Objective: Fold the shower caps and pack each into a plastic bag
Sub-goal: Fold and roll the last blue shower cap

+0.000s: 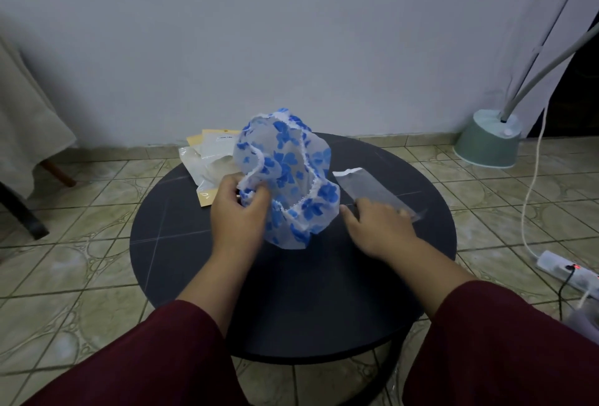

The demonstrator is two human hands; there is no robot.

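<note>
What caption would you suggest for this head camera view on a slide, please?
Left hand grips an unfolded blue-flowered shower cap while right hand rests on a clear plastic bag.

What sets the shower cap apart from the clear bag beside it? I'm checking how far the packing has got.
The shower cap is puffed up and unfolded, white with blue flowers, gripped by the left hand. The clear plastic bag lies flat on the round table, plain, under the right hand. Both are thin and see-through.
</note>
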